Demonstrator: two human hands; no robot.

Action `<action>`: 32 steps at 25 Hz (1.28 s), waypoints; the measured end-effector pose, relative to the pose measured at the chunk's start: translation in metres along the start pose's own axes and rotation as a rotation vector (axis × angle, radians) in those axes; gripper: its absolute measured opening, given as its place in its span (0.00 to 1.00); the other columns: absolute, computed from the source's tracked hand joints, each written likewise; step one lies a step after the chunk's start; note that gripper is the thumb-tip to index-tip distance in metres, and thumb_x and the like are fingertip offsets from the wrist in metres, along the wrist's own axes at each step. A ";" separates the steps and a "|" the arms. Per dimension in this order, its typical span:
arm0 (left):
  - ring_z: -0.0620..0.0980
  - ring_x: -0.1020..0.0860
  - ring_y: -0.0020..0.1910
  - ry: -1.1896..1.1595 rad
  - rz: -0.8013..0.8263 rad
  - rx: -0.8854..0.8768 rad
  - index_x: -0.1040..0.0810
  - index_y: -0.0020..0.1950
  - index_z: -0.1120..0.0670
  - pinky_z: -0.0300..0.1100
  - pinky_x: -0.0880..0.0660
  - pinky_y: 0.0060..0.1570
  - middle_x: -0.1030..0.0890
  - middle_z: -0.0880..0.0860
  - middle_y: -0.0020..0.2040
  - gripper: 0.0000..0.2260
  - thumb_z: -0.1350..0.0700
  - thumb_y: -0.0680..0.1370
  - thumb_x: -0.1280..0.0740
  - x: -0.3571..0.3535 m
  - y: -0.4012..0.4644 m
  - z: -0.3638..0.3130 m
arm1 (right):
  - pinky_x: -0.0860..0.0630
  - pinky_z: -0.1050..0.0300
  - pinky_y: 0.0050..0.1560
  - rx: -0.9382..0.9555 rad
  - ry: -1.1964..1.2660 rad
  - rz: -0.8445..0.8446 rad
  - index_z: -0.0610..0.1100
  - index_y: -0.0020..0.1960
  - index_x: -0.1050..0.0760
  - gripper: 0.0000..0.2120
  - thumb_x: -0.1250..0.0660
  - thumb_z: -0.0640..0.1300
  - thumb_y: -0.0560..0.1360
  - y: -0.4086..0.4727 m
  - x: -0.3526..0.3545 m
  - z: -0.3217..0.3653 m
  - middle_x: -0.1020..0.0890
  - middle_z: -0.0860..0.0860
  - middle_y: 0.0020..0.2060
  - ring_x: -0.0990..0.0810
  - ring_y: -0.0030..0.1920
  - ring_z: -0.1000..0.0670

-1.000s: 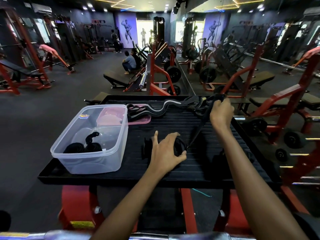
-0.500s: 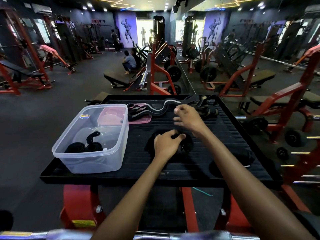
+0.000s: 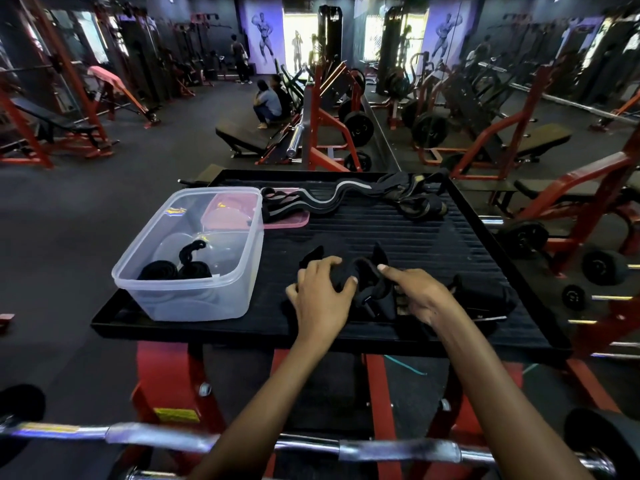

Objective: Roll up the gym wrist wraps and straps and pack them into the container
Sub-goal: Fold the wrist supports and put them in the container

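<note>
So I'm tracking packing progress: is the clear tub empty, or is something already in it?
Not empty. The lidless tub holds two rolled black straps at its near end.

The container (image 3: 194, 271) is clear, glossy plastic. The rolled straps (image 3: 162, 270) inside it and the wrap (image 3: 367, 285) on the counter (image 3: 433, 244) look like matt black cloth. The counter's top is ribbed, matt black. The near bar (image 3: 398, 450) is shiny metal.

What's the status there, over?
Left hand and right hand both gripping the black strap. Two rolls in container. Nothing in the way.
</note>
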State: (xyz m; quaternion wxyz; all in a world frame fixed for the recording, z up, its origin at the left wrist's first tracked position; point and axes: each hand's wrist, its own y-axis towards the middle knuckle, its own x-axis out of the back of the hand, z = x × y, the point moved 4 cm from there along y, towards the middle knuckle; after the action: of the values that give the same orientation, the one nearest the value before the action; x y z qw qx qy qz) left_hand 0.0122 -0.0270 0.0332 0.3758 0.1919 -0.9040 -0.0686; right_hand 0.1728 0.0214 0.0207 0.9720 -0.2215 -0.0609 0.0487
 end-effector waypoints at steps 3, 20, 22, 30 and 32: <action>0.52 0.22 0.54 -0.245 0.232 0.157 0.24 0.62 0.48 0.47 0.26 0.58 0.21 0.48 0.53 0.15 0.54 0.75 0.35 -0.010 -0.010 0.005 | 0.24 0.57 0.38 0.146 0.259 -0.145 0.40 0.40 0.23 0.09 0.35 0.43 0.77 0.002 -0.004 -0.001 0.20 0.48 0.31 0.22 0.35 0.49; 0.43 0.22 0.50 -0.249 -0.091 -0.197 0.26 0.58 0.54 0.40 0.25 0.50 0.25 0.52 0.57 0.16 0.62 0.72 0.30 0.018 -0.004 0.003 | 0.26 0.56 0.42 0.594 -0.297 0.162 0.42 0.51 0.24 0.15 0.46 0.49 0.82 0.010 -0.037 0.048 0.20 0.46 0.42 0.19 0.36 0.48; 0.47 0.33 0.69 0.148 -0.204 -0.431 0.32 0.68 0.52 0.47 0.41 0.71 0.32 0.51 0.69 0.29 0.62 0.68 0.29 0.028 0.014 -0.006 | 0.26 0.57 0.49 0.606 -0.457 0.239 0.40 0.48 0.22 0.19 0.44 0.53 0.81 0.009 -0.040 0.049 0.18 0.49 0.42 0.20 0.42 0.52; 0.53 0.25 0.55 0.380 0.021 -0.307 0.22 0.56 0.49 0.46 0.34 0.50 0.20 0.50 0.51 0.12 0.47 0.76 0.35 0.028 0.056 -0.008 | 0.27 0.54 0.52 1.000 -0.481 -0.283 0.45 0.43 0.25 0.14 0.32 0.56 0.72 -0.035 -0.021 0.031 0.26 0.51 0.46 0.25 0.49 0.51; 0.53 0.24 0.55 0.360 -0.005 -0.289 0.21 0.55 0.49 0.46 0.33 0.50 0.20 0.50 0.50 0.11 0.47 0.76 0.35 0.025 0.055 -0.007 | 0.28 0.53 0.51 1.025 -0.740 -0.347 0.44 0.42 0.28 0.21 0.31 0.63 0.66 -0.051 -0.031 0.007 0.29 0.49 0.52 0.27 0.53 0.48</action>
State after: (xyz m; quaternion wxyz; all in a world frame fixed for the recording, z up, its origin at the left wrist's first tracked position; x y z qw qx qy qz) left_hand -0.0155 0.0134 0.0690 0.5543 0.1473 -0.8028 -0.1629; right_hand 0.1448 -0.0253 0.0460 0.8631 0.3142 -0.3952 -0.0131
